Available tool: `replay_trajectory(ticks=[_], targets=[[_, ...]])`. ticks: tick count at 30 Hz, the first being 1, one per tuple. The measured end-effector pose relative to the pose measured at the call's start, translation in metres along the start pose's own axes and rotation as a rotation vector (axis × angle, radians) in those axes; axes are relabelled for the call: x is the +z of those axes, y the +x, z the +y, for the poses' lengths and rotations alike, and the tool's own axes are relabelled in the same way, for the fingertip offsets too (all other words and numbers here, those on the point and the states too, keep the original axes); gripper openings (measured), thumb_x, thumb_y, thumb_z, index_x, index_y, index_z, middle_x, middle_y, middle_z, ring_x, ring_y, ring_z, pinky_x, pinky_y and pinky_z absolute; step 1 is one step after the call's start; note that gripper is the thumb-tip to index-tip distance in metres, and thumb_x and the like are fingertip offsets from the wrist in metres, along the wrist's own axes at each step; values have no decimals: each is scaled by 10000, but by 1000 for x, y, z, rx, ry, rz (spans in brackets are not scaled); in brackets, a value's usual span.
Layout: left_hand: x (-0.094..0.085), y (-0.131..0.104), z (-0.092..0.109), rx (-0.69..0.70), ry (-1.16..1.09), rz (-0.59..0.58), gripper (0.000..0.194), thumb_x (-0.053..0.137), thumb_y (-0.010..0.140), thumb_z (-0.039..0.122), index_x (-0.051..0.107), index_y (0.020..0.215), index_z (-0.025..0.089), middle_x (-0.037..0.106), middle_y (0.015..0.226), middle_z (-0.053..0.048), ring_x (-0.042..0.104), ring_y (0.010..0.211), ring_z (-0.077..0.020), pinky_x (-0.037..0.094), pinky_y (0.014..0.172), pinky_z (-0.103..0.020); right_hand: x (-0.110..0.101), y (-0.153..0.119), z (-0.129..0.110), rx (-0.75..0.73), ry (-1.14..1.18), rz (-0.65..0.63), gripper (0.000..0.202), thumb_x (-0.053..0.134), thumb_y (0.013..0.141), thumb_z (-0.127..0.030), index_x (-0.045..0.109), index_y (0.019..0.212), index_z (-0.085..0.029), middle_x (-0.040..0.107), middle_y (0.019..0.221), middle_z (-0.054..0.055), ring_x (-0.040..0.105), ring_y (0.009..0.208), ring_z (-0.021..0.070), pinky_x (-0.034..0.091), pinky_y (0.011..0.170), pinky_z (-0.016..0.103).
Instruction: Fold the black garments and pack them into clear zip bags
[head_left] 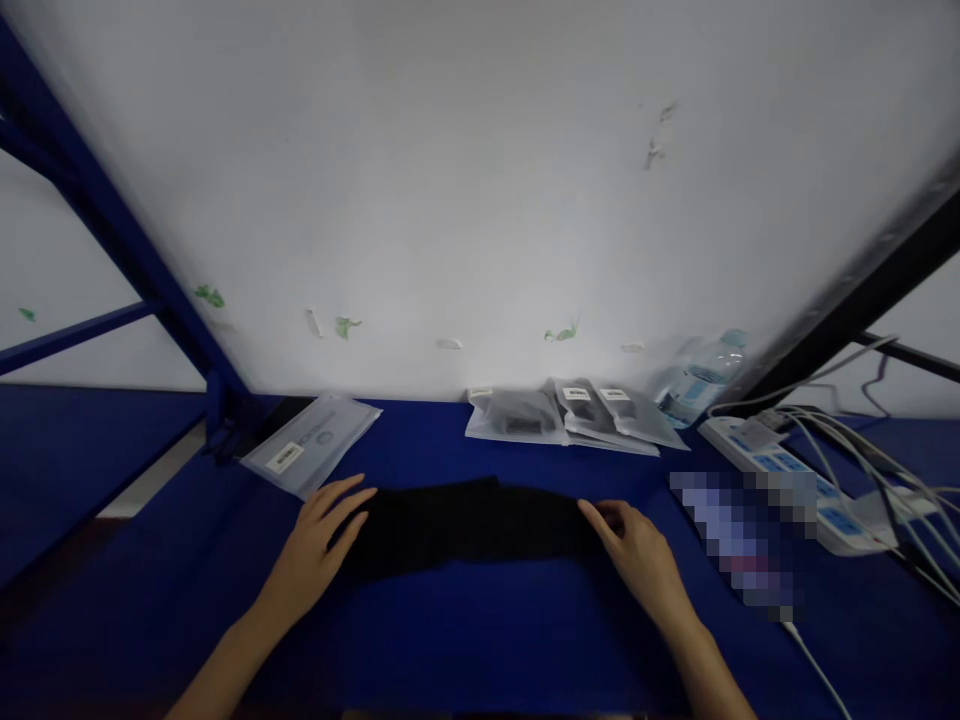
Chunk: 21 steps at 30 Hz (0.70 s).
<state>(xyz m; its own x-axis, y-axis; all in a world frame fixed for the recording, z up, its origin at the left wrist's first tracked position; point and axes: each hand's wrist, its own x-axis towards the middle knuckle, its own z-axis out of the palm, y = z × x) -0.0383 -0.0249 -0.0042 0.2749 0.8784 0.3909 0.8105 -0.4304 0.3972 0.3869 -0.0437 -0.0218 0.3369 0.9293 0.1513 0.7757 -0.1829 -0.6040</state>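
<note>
A black cloth-like item [472, 525] lies stretched sideways across the blue table, its details too dark to make out. My left hand [319, 545] rests at its left end with the fingers spread apart, the fingertips touching the edge. At the right end, my right hand [634, 550] pinches the corner between thumb and curled fingers.
Behind the cloth lie a flat frosted bag [330, 430] at left and several labelled bags [517, 415] with dark contents. A clear bottle [701, 385] leans near the wall. On the right are a power strip [787, 480], white cables and a pixelated device [739, 545].
</note>
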Motion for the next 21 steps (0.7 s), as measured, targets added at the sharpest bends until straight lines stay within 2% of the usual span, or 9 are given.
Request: replay_trajectory(ticks=[2, 5, 8, 11, 15, 18, 21], targets=[[-1, -1, 3, 33, 1, -73, 313, 459, 955, 348, 580, 1244, 330, 528, 1348, -11, 467, 1269, -260, 390, 1064, -474, 0, -5, -1, 2, -39, -27, 511, 503, 779, -688, 640, 853, -200, 687, 806, 89, 655, 813, 284, 499, 697, 393], [4, -2, 5, 3, -21, -133, 315, 495, 941, 364, 604, 1229, 299, 568, 1310, -28, 501, 1240, -258, 441, 1031, -462, 2, -5, -1, -69, -55, -38, 484, 474, 783, -677, 608, 761, -213, 678, 792, 92, 649, 786, 283, 489, 683, 388], [9, -4, 13, -10, -62, -175, 331, 529, 926, 379, 594, 1242, 306, 571, 1313, -29, 503, 1243, -258, 443, 1032, -468, -3, -2, 8, -50, -47, 11, 467, 457, 777, -669, 596, 748, -223, 681, 802, 90, 651, 776, 282, 483, 676, 388], [17, -9, 27, 14, -114, -232, 372, 545, 919, 388, 557, 1286, 326, 533, 1366, -28, 480, 1275, -263, 433, 1044, -474, -12, 0, 24, 2, -96, 72, 472, 442, 766, -676, 598, 749, -230, 685, 809, 97, 650, 761, 292, 477, 655, 400], [30, -17, 41, 17, -144, -258, 437, 518, 938, 370, 459, 1370, 340, 452, 1448, -24, 400, 1345, -269, 404, 1067, -493, -23, 2, 34, 31, -128, 65, 467, 440, 755, -669, 595, 729, -230, 689, 795, 107, 653, 738, 298, 475, 617, 392], [34, -20, 43, 16, -149, -257, 452, 515, 940, 370, 436, 1384, 345, 435, 1463, -19, 380, 1359, -266, 404, 1070, -489, -33, 4, 17, 26, -110, 89, 437, 448, 776, -647, 602, 767, -238, 691, 751, 74, 657, 685, 272, 467, 595, 362], [33, -19, 41, 10, -155, -268, 447, 516, 941, 373, 442, 1380, 339, 432, 1466, -21, 370, 1365, -267, 392, 1078, -494, -38, -1, -22, 3, -117, 165, 402, 446, 831, -609, 608, 844, -241, 664, 639, 40, 640, 580, 244, 445, 546, 332]])
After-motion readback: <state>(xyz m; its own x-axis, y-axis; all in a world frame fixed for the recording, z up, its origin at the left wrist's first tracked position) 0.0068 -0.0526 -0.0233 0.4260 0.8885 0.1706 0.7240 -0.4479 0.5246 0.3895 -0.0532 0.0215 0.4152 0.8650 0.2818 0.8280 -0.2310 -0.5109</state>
